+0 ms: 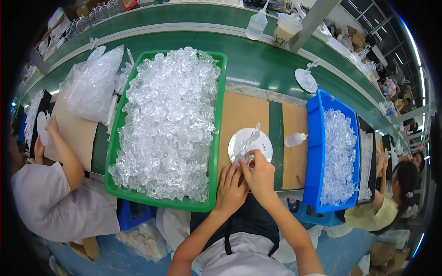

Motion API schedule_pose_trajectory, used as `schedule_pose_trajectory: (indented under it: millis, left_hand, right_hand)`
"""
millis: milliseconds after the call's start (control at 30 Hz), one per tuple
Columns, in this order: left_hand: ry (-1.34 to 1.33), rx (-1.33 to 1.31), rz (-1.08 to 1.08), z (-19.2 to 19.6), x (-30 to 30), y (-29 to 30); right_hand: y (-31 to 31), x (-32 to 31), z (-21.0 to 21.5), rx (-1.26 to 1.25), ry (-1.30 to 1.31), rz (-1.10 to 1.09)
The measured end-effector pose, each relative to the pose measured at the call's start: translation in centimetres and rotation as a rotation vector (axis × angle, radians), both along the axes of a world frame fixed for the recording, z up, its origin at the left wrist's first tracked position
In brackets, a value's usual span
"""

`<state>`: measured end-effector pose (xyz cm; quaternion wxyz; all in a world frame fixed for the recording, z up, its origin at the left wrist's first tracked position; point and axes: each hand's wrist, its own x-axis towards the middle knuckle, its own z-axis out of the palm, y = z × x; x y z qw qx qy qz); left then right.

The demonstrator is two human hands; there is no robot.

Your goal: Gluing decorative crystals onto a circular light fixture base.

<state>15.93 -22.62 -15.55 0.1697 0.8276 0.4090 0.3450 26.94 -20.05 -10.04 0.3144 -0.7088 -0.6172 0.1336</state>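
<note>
A round white disc with small holes lies on brown cardboard in front of me. On its near part stands a clear plastic piece, tilted, with a knobbly stem. My right hand pinches the lower end of this piece between thumb and fingers. Beside it, my left hand rests at the disc's near edge, its fingers stretched out and close to the base of the clear piece. Whether the left fingertips touch that piece cannot be made out.
A green bin heaped with clear plastic parts stands at left; a blue bin of similar parts at right. Between disc and blue bin lies a small squeeze bottle. Farther back are another disc, a larger bottle and a drink cup. People work on both sides.
</note>
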Motion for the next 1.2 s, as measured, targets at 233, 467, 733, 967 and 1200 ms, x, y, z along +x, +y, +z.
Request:
schedule_pose_trajectory:
  millis: [233, 467, 733, 967, 1200]
  left_hand:
    - [-0.013, -0.054, -0.002, -0.3, -0.1, -0.2]
    - [0.195, -0.153, -0.123, 2.0, 0.1, 1.6]
    - [0.258, -0.167, -0.079, 2.6, -0.4, 1.2]
    - [0.327, -0.097, -0.096, 2.8, 0.3, 1.5]
    - [0.323, -0.125, -0.087, 2.6, 0.0, 1.4]
  right_hand:
    - [0.7, 0.5, -0.7, 0.095, -0.065, -0.014]
    - [0.7, 1.5, -0.4, 0.134, -0.078, -0.029]
    - [1.8, 15.6, 10.7, 0.081, -0.331, -0.184]
    - [7.7, 27.5, 8.6, -0.382, -0.780, -0.099]
    - [1.1, 28.1, 13.2, 0.083, -0.154, -0.256]
